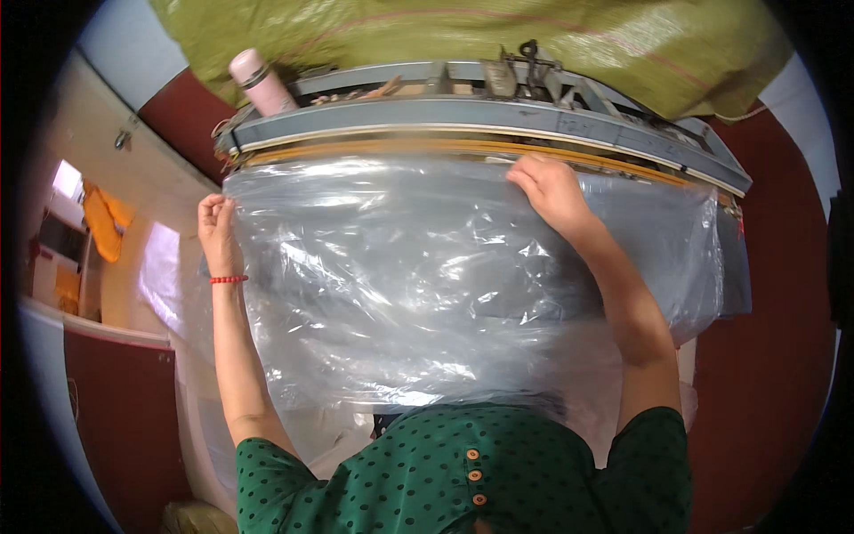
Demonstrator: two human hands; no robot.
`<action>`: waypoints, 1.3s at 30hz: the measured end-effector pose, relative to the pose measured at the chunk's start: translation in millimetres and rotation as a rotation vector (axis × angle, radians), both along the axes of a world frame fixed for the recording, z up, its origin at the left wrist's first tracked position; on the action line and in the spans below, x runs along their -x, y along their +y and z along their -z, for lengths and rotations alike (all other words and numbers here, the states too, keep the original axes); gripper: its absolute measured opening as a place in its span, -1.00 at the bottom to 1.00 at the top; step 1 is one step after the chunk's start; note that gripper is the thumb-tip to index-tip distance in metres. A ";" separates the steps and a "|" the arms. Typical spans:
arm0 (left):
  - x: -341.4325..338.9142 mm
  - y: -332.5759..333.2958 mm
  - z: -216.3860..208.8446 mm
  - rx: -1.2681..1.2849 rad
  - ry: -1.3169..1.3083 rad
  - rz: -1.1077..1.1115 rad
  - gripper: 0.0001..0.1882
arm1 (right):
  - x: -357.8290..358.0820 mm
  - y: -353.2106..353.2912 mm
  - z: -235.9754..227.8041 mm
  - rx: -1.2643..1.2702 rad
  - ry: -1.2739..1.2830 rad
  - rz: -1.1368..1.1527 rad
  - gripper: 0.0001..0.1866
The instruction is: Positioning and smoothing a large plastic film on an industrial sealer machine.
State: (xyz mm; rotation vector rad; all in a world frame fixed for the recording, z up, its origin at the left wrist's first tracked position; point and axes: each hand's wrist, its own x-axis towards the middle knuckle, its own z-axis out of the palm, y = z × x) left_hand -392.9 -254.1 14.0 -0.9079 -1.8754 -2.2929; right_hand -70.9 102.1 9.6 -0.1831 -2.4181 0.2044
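Note:
A wide sheet of clear plastic film (400,258) spreads in front of me, wrinkled and shiny, over a dark grey surface. Its far edge lies along the yellowish bar (391,145) of a long grey metal machine (374,114). At the film's far left corner, my left hand (216,222) is closed, pinching the edge between thumb and fingers. My right hand (550,191) is right of the middle, close to the bar, its fingers bent together on the film's far edge. The fingertips of this hand are partly hidden.
A pink bottle (262,83) stands at the machine's left end. Clamp-like metal parts (528,73) sit on its top. Behind hangs a yellow-green woven sheet (498,36). An opened pale door (133,133) is to the left, and dark red wall panels (765,294) flank the right.

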 end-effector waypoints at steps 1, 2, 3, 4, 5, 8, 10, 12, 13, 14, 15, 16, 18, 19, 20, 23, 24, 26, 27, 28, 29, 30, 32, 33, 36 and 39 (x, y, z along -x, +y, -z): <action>2.5 -10.7 3.2 0.077 -0.040 -0.049 -0.89 | -3.8 -1.5 10.6 0.339 -0.057 -0.017 -0.86; 5.6 -24.1 9.0 0.221 0.019 -0.107 -0.84 | -11.4 -0.6 18.9 0.675 -0.121 -0.031 -0.87; 11.5 -37.6 17.7 0.364 0.076 -0.161 -0.77 | -23.6 6.1 26.6 0.740 -0.039 -0.018 -0.87; 20.6 -59.2 28.2 0.364 0.074 -0.178 -0.77 | -39.2 15.2 32.2 0.808 0.042 -0.009 -0.86; 30.4 -87.0 41.9 0.673 0.099 -0.196 -0.70 | -60.3 22.9 28.3 0.614 0.023 0.143 -0.84; 9.5 -112.1 73.8 0.909 0.267 -0.132 -0.62 | -150.2 69.7 44.8 0.538 0.069 0.488 -0.86; -45.7 -104.2 64.0 0.890 0.288 -0.077 -0.61 | -208.9 86.1 51.6 0.487 0.093 0.584 -0.85; -92.6 -91.4 58.1 0.801 0.295 0.152 -0.62 | -265.1 100.5 60.4 0.415 0.074 0.721 -0.81; -106.7 -92.1 52.3 0.812 0.287 0.143 -0.62 | -283.9 106.1 63.2 0.430 0.063 0.756 -0.79; -118.9 -93.4 49.7 0.768 0.254 0.121 -0.62 | -300.4 110.2 64.7 0.440 0.050 0.794 -0.78; -129.7 -93.3 50.6 0.720 0.219 0.104 -0.62 | -315.8 113.0 65.8 0.442 0.037 0.790 -0.78; -138.6 -91.1 52.0 0.604 0.111 0.003 -0.60 | -329.3 114.9 66.8 0.380 0.048 0.822 -0.76; -150.1 -95.7 56.6 0.556 0.010 -0.001 -0.59 | -338.4 113.5 67.7 0.331 0.055 0.834 -0.75; -151.7 -98.3 64.4 0.492 -0.083 0.007 -0.58 | -341.8 110.7 64.8 0.351 0.050 0.868 -0.75; -150.5 -109.8 82.7 0.556 -0.122 0.033 -0.56 | -341.6 110.8 64.3 0.378 0.048 0.895 -0.75; -160.5 -131.2 132.5 0.706 -0.361 0.268 -0.60 | -340.9 112.2 66.4 0.353 0.055 0.869 -0.74; -168.2 -132.1 145.2 0.650 -0.569 0.370 -0.63 | -338.8 111.0 65.1 0.357 0.055 0.865 -0.74; -185.7 -123.9 154.5 0.481 -0.758 0.358 -0.65 | -334.5 106.0 61.6 0.355 0.038 0.876 -0.73; -193.4 -116.1 156.5 0.304 -0.940 0.344 -0.67 | -334.2 106.4 62.6 0.357 0.039 0.874 -0.73; -197.1 -97.8 140.1 0.167 -0.925 0.236 -0.74 | -336.3 106.8 63.6 0.352 0.042 0.880 -0.73; -187.5 -91.2 127.3 0.167 -0.923 0.238 -0.74 | -337.5 107.7 64.6 0.350 0.047 0.882 -0.73; -173.8 -87.0 116.5 -0.052 -0.972 0.104 -0.76 | -338.0 107.8 65.6 0.351 0.049 0.883 -0.73; -147.6 -77.2 82.9 -0.244 -0.927 -0.067 -0.78 | -342.0 107.8 65.9 0.345 0.018 0.917 -0.74; -132.4 -75.4 65.3 -0.218 -0.836 -0.107 -0.76 | -343.6 108.5 66.7 0.347 0.021 0.920 -0.74; -47.0 -112.3 42.4 0.504 0.016 -0.467 -0.80 | -341.5 113.4 68.2 0.339 0.039 0.872 -0.74; -18.0 -89.8 -2.3 0.962 0.491 -0.676 -0.88 | -342.4 113.4 67.9 0.342 0.028 0.850 -0.74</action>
